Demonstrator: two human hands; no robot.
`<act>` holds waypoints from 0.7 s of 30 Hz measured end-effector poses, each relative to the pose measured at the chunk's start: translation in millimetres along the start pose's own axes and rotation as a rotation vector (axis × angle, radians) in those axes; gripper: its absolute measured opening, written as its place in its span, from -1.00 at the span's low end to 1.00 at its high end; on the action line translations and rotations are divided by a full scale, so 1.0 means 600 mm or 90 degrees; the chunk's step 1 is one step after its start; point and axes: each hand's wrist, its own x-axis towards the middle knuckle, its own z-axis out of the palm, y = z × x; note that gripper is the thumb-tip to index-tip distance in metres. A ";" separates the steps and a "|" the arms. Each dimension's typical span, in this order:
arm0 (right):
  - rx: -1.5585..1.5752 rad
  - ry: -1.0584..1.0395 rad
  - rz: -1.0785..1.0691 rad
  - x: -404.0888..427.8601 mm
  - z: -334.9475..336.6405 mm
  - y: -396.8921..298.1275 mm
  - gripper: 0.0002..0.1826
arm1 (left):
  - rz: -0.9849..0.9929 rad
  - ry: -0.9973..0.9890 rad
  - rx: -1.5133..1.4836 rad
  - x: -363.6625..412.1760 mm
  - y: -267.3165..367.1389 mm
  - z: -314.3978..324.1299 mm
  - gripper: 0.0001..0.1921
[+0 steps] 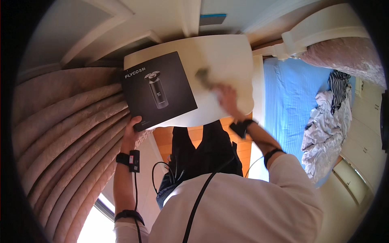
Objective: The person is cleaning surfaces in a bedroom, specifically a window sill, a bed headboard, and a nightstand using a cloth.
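A dark Flyco box [158,91] with a picture of an electric shaver on its top lies on the left part of a white table [237,54]. My left hand [132,126] grips the box at its near left corner, thumb on top and the other fingers mostly hidden. Over the right part of the table is my right hand [225,97], blurred by motion. A small dark object [203,76], likewise blurred, is at its fingertips; it looks like an electric shaver, though the blur leaves its kind unsure.
Gathered curtains [70,115] hang close on the left. A bed with a blue sheet [285,97] and a crumpled pale cloth [325,136] stands to the right. Behind the table is a panelled wall or door [170,18]. A black cable [197,200] runs over my shirt.
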 end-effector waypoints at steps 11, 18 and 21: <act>0.116 0.114 0.064 0.101 -0.108 0.172 -0.55 | 0.033 0.083 -0.035 0.136 -0.023 -0.067 -0.55; 0.017 0.167 0.209 0.098 -0.085 0.132 -0.52 | 0.155 0.160 0.299 0.109 -0.054 -0.066 -0.52; 0.047 0.003 0.135 -0.064 -0.063 0.079 -0.45 | 0.027 0.345 0.543 0.072 -0.065 -0.042 -0.49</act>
